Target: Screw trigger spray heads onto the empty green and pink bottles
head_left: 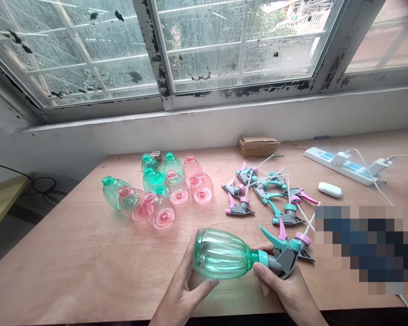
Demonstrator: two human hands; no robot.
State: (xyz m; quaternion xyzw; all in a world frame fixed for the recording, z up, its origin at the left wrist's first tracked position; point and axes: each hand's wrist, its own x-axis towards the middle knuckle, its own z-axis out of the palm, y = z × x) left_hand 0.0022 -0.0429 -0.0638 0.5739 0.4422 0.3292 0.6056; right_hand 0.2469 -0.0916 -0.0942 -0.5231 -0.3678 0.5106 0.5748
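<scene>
A green transparent spray bottle (pixel 221 253) lies on its side in the air above the table's front, its base to the left. My left hand (pixel 185 280) is closed around the base end, thumb below. At the neck, my right hand (pixel 279 285) grips the teal collar of the grey-and-teal spray head (pixel 284 258), which sits on the bottle's mouth. Behind my right hand lie loose trigger spray heads (pixel 240 207) in pink, teal and grey, some with white tubes pointing up. Whether the bottle's own tube is inside cannot be made out.
Several open bottles, green (pixel 114 192) and pink (pixel 163 213), stand or lean at the left back. A cardboard box (pixel 258 146) is by the wall. At right are a power strip (pixel 340 165) with plugs and cables, a white case (pixel 330 189) and a pixelated patch.
</scene>
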